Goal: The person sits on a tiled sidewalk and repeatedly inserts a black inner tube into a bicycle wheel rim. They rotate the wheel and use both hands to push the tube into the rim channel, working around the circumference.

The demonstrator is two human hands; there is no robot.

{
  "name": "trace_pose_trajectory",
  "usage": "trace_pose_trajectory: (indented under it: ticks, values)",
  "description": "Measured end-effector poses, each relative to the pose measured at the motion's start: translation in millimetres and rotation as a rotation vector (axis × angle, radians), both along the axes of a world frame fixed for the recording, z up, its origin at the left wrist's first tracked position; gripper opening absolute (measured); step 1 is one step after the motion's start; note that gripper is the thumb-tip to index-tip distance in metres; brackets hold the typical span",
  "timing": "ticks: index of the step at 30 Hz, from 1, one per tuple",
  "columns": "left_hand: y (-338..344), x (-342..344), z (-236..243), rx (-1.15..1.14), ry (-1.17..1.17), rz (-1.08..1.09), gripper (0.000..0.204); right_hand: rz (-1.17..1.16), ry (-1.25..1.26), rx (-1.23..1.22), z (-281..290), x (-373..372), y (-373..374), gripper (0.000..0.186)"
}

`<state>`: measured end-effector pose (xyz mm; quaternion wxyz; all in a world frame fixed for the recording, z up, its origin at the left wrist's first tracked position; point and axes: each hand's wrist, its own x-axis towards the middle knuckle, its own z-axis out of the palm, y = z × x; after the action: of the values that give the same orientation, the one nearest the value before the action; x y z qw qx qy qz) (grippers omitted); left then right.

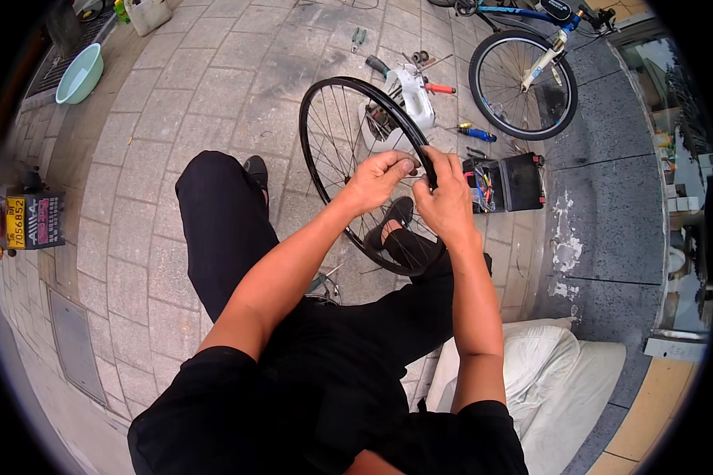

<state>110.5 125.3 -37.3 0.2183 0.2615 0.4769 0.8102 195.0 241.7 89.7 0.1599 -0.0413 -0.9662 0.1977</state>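
Observation:
A black bicycle wheel point(398, 115) without a tyre stands tilted between my legs, its thin spokes running to a hub in the middle. My right hand point(445, 194) is closed around the rim on its right side, fingers over the outer edge. Just inside the rim, close to it, my left hand point(379, 180) is closed in a pinch of thumb and fingertips. Whatever lies in that pinch is too small or hidden to make out. The wheel's lower part rests against my right leg, and my right shoe point(398, 214) shows through the spokes.
Beyond the wheel lie a cut white plastic jug point(416, 95) with tools, a blue-handled screwdriver point(477, 134) and green-handled pliers point(359, 36). An open black toolbox point(523, 182) sits to the right. A blue bicycle point(524, 83) stands far right; a light-green basin point(80, 74) is far left.

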Motion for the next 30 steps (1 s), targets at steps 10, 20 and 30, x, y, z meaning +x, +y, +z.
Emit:
trace_pose_trajectory:
  ticks: [10, 20, 30]
  values:
    - [28, 4, 7, -0.067, -0.173, 0.053, 0.023, 0.003, 0.189, -0.093, -31, -1, 28, 0.041]
    - [45, -14, 18, -0.162, -0.152, 0.145, 0.021, -0.044, 0.143, -0.1, -33, -12, 44, 0.041]
    - [61, -17, 15, -0.23, -0.172, 0.11, 0.021, -0.068, 0.092, -0.14, -33, -12, 50, 0.039]
